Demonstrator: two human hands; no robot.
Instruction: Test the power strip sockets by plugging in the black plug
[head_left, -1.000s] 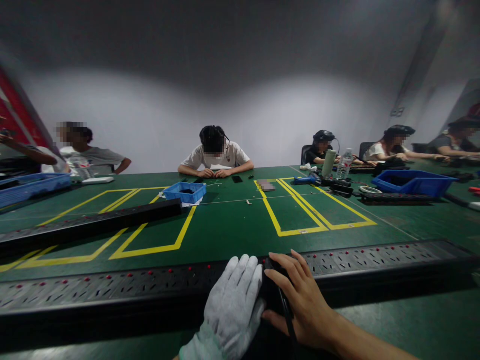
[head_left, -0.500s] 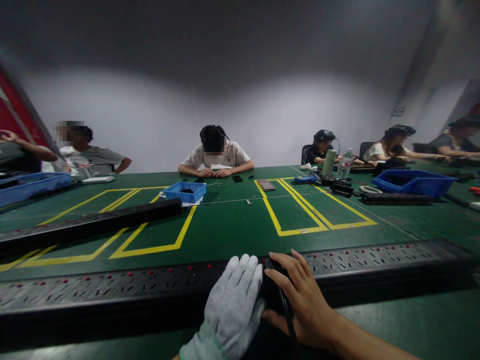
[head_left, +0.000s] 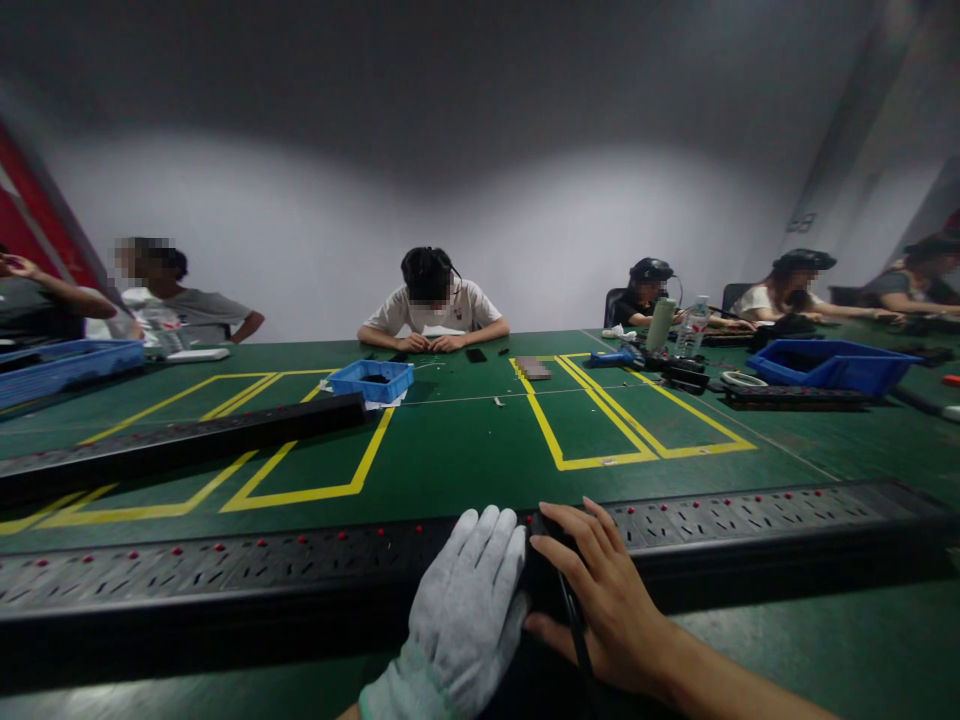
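Observation:
A long black power strip [head_left: 315,565] with slotted sockets and a row of red dots lies across the table in front of me. My left hand [head_left: 472,600], in a pale grey glove, rests on it with straight fingers held side by side. Just to its right, my bare right hand [head_left: 596,590] curls around a dark object with a black cord-like length [head_left: 574,615] running down along the palm. The fingers hide most of that object, so its kind cannot be made out. Both hands are close together over the middle of the strip.
Another black power strip [head_left: 300,428] lies at the left, near a small blue bin [head_left: 373,381]. Yellow tape [head_left: 555,440] marks the green table [head_left: 450,450]. Farther right are a blue power tool [head_left: 613,358], bottles [head_left: 691,325] and a larger blue bin [head_left: 832,365]. Several people sit around the table.
The view has shifted very slightly. Both hands keep the same place and pose on the strip.

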